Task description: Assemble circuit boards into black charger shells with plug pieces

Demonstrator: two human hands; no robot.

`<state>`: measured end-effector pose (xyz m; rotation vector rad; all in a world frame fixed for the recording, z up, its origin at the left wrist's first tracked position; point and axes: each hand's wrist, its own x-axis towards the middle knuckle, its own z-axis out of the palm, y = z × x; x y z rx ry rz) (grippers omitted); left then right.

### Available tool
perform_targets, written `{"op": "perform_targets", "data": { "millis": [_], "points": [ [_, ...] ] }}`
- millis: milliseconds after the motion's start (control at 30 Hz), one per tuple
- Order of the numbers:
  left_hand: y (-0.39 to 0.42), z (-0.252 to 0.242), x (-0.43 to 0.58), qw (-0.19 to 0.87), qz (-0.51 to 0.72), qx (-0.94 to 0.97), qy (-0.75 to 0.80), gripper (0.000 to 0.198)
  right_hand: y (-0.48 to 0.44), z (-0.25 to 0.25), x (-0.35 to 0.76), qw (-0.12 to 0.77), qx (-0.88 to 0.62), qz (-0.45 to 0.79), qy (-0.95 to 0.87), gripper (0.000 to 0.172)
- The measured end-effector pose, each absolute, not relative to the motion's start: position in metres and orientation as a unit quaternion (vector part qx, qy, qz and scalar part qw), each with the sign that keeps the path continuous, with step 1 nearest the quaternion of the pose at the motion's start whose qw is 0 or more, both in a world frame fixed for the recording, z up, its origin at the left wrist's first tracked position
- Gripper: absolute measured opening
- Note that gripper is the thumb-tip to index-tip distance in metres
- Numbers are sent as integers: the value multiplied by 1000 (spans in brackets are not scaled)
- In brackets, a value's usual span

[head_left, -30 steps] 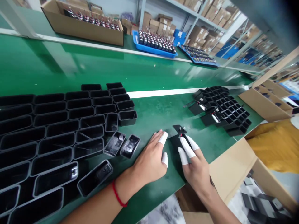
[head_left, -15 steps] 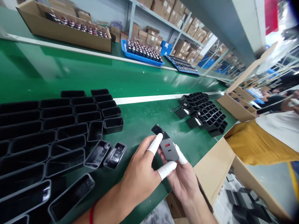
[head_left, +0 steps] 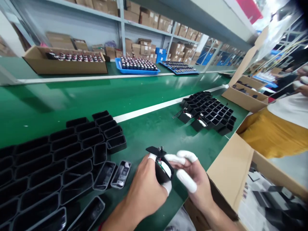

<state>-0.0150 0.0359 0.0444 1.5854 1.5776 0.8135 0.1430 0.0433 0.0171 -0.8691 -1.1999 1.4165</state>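
My left hand is wrapped around a small black charger case, its open end facing up. Inside the case a white part and bits of coloured wire show. A black cover with metal plug pins sits tilted over the case's far edge. My right hand is just right of the case, thumb and fingers apart with nothing between them; whether a fingertip touches the case I cannot tell. White finger cots cover several fingertips. To the left, several empty black cases stand in rows, with one loose clear-edged case nearest my left hand.
Farther right stands a block of black cases, two with white parts inside. An open carton of dark pieces is at the right, beside another person in yellow. Blue trays and a long carton line the back ledge.
The case has turned from showing its port face to showing its open end with the pinned cover. My right hand has let go and moved right. The camera view has tilted.
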Motion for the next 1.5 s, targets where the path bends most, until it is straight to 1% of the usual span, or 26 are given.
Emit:
{"op": "perform_targets", "data": {
  "millis": [67,133,167,300,400,467,567,667,733,767,833,933,1000,1067,1100,1200,1300,1400,1500],
  "points": [
    [35,49,-13,349,290,660,598,39,50,20,142,483,-387,587,-521,37],
    [32,51,-12,325,259,702,579,51,57,24,139,441,-389,586,-557,28],
    [31,51,-11,313,245,717,573,57,58,26,137,433,-381,593,-562,23],
    [28,48,-13,286,215,725,588,62,57,29,125,465,-373,609,-524,13],
    [30,50,-15,278,234,721,590,76,52,28,116,506,-358,624,-476,16],
    [31,53,-16,274,244,725,583,87,49,27,112,533,-341,640,-436,15],
    [33,56,-19,283,229,715,596,96,52,32,114,573,-339,644,-377,13],
    [34,50,-22,308,208,689,622,93,61,47,128,642,-345,610,-311,17],
    [33,44,-22,346,232,671,613,85,69,59,138,677,-338,592,-276,19],
    [32,41,-21,369,258,659,603,80,71,65,142,679,-336,598,-263,20],
    [31,37,-20,411,313,629,581,66,74,74,147,642,-337,647,-237,19],
    [31,37,-23,462,367,591,550,51,70,79,151,553,-322,741,-205,19],
    [32,40,-26,488,386,584,522,52,65,79,156,516,-298,771,-226,33],
    [33,41,-28,509,396,580,497,57,60,78,164,502,-276,770,-281,49],
    [33,42,-29,520,404,572,489,60,58,77,168,500,-268,763,-310,52],
    [32,44,-29,533,466,529,469,67,55,75,176,507,-253,732,-379,53],
    [29,51,-27,516,516,520,444,65,54,77,174,525,-235,700,-424,55],
    [25,63,-24,516,534,495,451,61,53,81,167,538,-186,681,-460,57],
    [22,73,-24,514,541,468,473,64,51,83,160,543,-189,633,-517,65]
  ]
}}
